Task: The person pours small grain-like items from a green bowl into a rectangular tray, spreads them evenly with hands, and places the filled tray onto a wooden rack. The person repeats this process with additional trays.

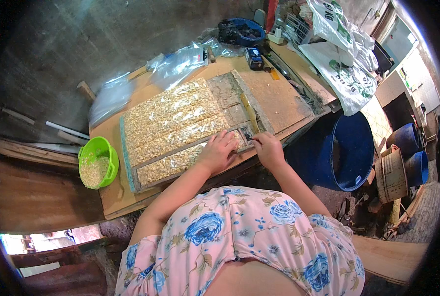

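Observation:
Long clear plastic packs of pale beans [175,113] lie side by side in a shallow wooden frame on the table. Nearest me, one separate bean pack [168,168] sits in its own slot behind a thin wooden divider [175,150]. My left hand [218,153] rests palm down on the right part of this near pack, fingers spread a little. At the pack's right end, my right hand [268,150] has its fingers bent together by a small dark gap in the frame. Whether it pinches something is hidden. A worn wooden stick [249,111] lies just beyond it.
A green plastic basin [110,162] with loose beans stands at the table's left edge. Clear plastic bags [110,98] lie along the back. A small blue box [254,59] and a blue basin [247,31] sit farther off. A big blue drum [351,151] stands right of the table.

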Demonstrator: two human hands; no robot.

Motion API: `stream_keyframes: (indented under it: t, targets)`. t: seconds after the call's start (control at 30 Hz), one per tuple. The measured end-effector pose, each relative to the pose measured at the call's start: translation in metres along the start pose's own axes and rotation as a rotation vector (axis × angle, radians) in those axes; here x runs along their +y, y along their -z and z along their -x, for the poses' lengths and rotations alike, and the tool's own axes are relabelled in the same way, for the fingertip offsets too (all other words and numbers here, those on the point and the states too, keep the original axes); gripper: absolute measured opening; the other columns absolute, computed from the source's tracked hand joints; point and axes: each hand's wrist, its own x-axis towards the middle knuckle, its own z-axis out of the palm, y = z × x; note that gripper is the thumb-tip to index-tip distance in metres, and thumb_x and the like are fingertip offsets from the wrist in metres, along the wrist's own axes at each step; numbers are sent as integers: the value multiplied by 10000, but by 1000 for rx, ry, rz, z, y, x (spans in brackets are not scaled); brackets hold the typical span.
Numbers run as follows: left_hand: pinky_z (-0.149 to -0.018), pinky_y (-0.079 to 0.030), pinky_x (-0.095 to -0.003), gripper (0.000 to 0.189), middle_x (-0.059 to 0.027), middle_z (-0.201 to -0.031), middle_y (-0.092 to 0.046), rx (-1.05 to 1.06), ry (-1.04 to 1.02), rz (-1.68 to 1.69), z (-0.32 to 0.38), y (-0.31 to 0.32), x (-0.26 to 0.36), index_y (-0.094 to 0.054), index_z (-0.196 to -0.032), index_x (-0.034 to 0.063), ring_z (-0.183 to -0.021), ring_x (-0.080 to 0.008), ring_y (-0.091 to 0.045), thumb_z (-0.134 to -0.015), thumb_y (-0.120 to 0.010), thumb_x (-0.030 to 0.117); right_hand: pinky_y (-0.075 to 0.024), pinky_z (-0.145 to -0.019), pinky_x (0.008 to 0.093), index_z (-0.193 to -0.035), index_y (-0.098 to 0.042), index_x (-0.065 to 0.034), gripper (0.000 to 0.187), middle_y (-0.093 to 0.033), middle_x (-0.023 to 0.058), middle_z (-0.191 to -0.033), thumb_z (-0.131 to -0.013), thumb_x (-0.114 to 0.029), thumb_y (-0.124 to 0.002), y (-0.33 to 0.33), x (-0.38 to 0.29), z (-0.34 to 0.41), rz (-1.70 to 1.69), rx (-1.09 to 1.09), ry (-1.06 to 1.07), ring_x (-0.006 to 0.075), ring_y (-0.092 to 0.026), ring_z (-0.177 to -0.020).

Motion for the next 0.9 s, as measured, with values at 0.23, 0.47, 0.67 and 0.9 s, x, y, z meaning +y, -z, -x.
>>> stream_keyframes:
  t: [0.23,0.47,0.67,0.9]
  targets:
    - [-1035,-299,-482,486,-144,-1350,-422,28,56,26,11,9,-2,-510,-1219,84,-1270,-330,-365,-795,-614,298,-482,-712,394,-851,-651,-47,110,-614,130,-825,-781,-129,-636,-10,-14,-6,16,-56,37,322,-599,-802]
    - [-1040,-297,-485,556,-135,-1375,-404,25,193,-185,57,20,-22,-453,-1284,59,-1279,-325,-354,-804,-591,305,-476,-722,419,-836,-637,-73,105,-599,108,-827,-804,-170,-612,-31,-20,-4,132,-163,71,308,-587,-837]
    - [-1044,-288,-491,549,-133,-1403,-378,18,221,-223,74,16,-22,-439,-1307,71,-1289,-329,-349,-840,-568,331,-475,-720,412,-834,-634,-69,106,-600,105,-831,-794,-165,-614,-27,-23,1,135,-180,115,310,-585,-838]
    - [-1047,-285,-483,559,-134,-1404,-381,21,228,-209,78,17,-21,-435,-1314,77,-1290,-330,-352,-846,-567,352,-474,-719,414,-827,-636,-73,92,-598,110,-825,-800,-150,-593,-42,-48,-1,46,-185,185,316,-583,-834]
